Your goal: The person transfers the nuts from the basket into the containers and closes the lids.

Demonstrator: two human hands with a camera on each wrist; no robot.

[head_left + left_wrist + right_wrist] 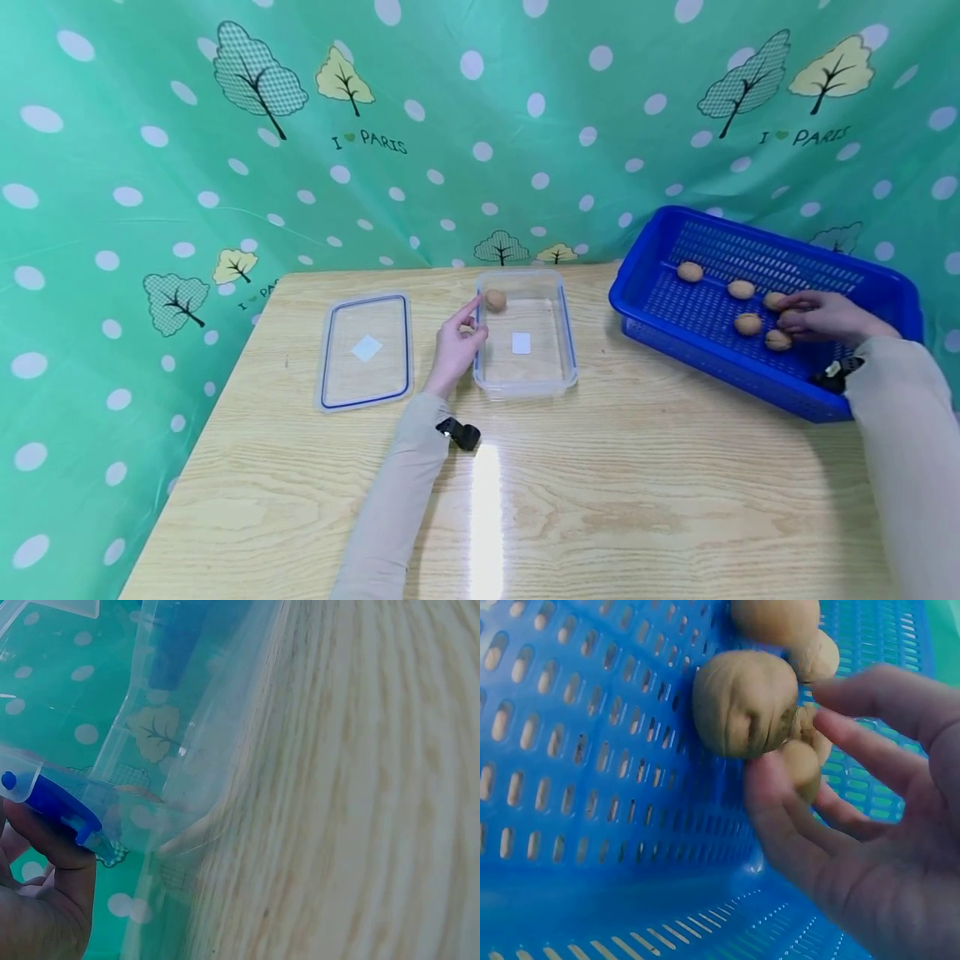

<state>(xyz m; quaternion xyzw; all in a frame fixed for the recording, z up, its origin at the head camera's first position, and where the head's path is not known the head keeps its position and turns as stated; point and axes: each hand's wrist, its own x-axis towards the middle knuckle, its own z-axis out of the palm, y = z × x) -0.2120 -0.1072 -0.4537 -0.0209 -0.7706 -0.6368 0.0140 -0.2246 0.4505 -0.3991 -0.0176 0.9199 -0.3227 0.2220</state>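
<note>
At the left side of the clear plastic container point(566, 387), my left hand point(455, 346) holds the rim with thumb and index finger. In the left wrist view its bent thumb point(71, 859) meets the blue-edged flap of the container. A lone walnut point(495, 300) sits inside, in the far left corner. My right hand point(832, 318) is down in the blue basket point(712, 354), its fingers around a walnut point(802, 769) partly hidden by the thumb. Close beside the thumb lies a larger-looking walnut point(746, 705). Several others, including one walnut point(690, 272) at the far left, are in the basket.
Left of the container lies its clear lid point(363, 400) with a blue seal, flat on the wooden table point(600, 500). A green dotted cloth point(465, 175) hangs along the back edge. The basket's raised walls surround my right hand.
</note>
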